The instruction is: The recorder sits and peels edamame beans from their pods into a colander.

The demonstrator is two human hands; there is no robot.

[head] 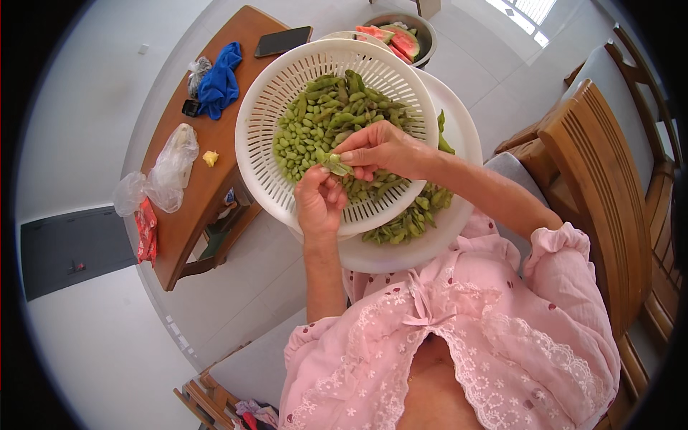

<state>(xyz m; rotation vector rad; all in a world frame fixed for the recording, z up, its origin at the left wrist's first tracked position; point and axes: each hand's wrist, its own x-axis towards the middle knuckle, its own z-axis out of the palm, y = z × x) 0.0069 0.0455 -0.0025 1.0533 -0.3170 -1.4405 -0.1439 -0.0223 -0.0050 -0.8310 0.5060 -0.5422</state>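
Observation:
Over a white plastic colander, my two hands meet at one green soybean pod. The thumb and fingers of my left hand pinch its lower left end. My right hand grips it from the upper right, and a pale bean shows at the pod. Shelled green beans lie in the left part of the colander; unshelled pods fill the upper and right part. Beneath the colander is a round white tray with more pods or empty husks, partly covered by the colander.
A wooden table at left holds a black phone, a blue cloth, clear plastic bags, a red wrapper and a small yellow piece. A metal bowl with watermelon rinds stands beyond. Wooden chairs stand at right.

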